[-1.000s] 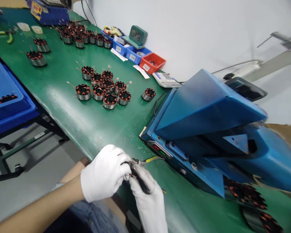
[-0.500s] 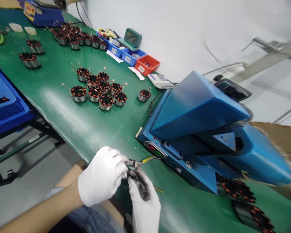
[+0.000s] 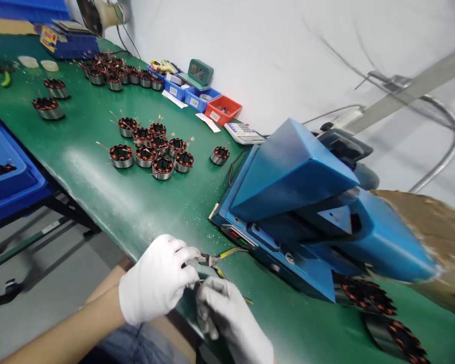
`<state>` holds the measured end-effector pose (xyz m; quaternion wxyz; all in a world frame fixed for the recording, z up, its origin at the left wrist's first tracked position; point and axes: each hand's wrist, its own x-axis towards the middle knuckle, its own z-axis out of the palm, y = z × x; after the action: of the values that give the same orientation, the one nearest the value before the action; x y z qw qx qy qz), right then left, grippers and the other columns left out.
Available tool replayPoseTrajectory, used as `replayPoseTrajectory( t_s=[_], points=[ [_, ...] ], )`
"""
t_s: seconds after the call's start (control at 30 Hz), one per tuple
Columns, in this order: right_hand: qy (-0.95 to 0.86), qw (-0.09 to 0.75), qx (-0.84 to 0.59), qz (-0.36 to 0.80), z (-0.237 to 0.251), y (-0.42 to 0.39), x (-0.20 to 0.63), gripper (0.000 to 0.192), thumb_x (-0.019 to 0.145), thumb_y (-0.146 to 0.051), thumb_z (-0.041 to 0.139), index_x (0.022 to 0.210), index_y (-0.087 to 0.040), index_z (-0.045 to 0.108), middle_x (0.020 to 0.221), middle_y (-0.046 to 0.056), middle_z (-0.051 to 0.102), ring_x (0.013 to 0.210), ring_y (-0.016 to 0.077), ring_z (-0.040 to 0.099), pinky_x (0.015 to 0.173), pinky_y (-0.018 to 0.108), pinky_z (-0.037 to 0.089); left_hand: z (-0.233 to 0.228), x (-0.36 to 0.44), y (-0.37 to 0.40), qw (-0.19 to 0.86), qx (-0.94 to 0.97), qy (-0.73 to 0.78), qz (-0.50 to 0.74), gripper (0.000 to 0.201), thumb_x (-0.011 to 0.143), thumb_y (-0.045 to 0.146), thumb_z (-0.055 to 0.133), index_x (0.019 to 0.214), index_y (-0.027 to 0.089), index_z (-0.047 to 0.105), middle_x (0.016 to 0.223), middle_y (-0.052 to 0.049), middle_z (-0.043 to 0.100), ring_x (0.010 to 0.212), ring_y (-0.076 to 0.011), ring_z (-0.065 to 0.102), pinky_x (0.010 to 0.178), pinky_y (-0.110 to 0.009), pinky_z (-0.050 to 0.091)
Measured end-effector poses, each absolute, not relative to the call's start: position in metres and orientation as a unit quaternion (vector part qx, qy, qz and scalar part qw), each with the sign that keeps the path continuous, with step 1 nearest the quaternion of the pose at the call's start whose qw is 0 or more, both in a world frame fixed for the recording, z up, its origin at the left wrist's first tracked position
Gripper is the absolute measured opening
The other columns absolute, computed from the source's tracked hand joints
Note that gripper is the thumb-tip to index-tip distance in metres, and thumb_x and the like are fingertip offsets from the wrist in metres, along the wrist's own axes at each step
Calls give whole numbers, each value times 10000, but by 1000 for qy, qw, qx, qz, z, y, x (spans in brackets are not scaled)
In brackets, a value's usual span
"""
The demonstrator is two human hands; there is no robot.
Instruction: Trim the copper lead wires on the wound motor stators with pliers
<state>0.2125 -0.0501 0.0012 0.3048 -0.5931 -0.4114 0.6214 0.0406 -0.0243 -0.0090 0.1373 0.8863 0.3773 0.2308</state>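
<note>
My left hand (image 3: 159,280), in a white glove, is closed with its fingers curled down. Whatever it grips is hidden behind the fingers. My right hand (image 3: 223,308), in a white glove with grey-stained fingers, is closed close beside it. A thin wire (image 3: 201,280) shows between the two hands, at the right fingertips. Just beyond the hands, cutting pliers (image 3: 212,260) with yellow-green handles lie on the green table, their jaws close to my left fingers. Part of one handle is behind my right hand.
A blue machine (image 3: 284,177) stands to the right, with large wound stators (image 3: 367,293) beside it. Several small copper-wound stators (image 3: 163,167) sit mid-table, more farther back. Small bins (image 3: 222,111), a calculator (image 3: 244,132) and a clock (image 3: 200,73) line the wall. A blue crate (image 3: 11,187) stands left.
My right hand has turned over, so its back faces up and its dark-stained palm side is hidden. My left hand stays nearly in place. The view has shifted slightly.
</note>
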Motion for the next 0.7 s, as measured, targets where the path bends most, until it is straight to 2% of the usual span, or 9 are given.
replayPoseTrajectory(
  t_s=[0.03,0.13,0.2,0.27,0.37,0.43,0.53,0.6,0.7],
  points=[
    [-447,289,-603,595,2,-50,216,5,657,-182,649,658,-177,649,527,7,640,435,145,545,409,234,417,-9,40,-24,141,885,377,234,97,790,126,505,831,206,541,1150,-21,605,903,-227,529,743,-398,382],
    [-567,307,-623,443,-1,-52,218,220,642,-261,690,859,-228,703,845,53,721,769,214,629,740,327,484,-8,41,-24,144,885,374,238,137,794,116,496,873,213,551,1128,-20,609,891,-224,530,730,-388,385],
    [-565,318,-624,437,-5,-55,212,144,715,-367,637,711,-228,675,700,41,673,664,195,582,680,319,466,-8,41,-24,134,887,374,237,136,792,108,497,868,207,551,1140,-24,606,906,-228,528,739,-392,387],
    [-471,309,-624,541,-8,-57,203,315,773,-447,539,542,-236,507,460,-34,470,436,132,415,467,264,388,-8,41,-25,128,887,376,235,109,783,110,510,838,197,547,1149,-30,604,912,-230,527,749,-396,388],
    [-348,265,-584,683,-4,-55,199,363,761,-495,485,509,-256,380,358,-96,287,297,91,243,321,235,248,-8,40,-24,139,887,378,227,87,773,130,530,829,195,549,1159,-35,603,916,-230,527,759,-399,389],
    [-392,241,-590,663,1,-51,206,305,730,-419,567,511,-223,484,372,-55,419,323,111,361,357,243,317,-8,39,-23,149,887,378,219,91,780,137,528,841,199,556,1171,-39,597,925,-230,528,761,-403,386],
    [-566,265,-613,484,2,-48,221,119,705,-305,669,765,-208,703,711,49,706,640,200,598,623,312,466,-10,38,-23,155,887,374,220,99,799,153,527,875,203,565,1180,-41,591,937,-231,526,773,-408,384],
    [-624,305,-596,402,-2,-49,225,234,700,-349,675,901,-239,724,843,75,734,758,237,613,745,378,468,-12,38,-23,163,886,366,233,93,817,163,522,886,205,567,1167,-35,596,939,-224,527,793,-402,387],
    [-573,333,-598,450,-9,-54,215,238,750,-423,620,652,-210,661,578,43,641,547,178,540,581,319,465,-14,39,-24,168,886,360,239,64,838,166,508,850,197,563,1144,-33,605,928,-218,532,807,-396,390]
  ],
)
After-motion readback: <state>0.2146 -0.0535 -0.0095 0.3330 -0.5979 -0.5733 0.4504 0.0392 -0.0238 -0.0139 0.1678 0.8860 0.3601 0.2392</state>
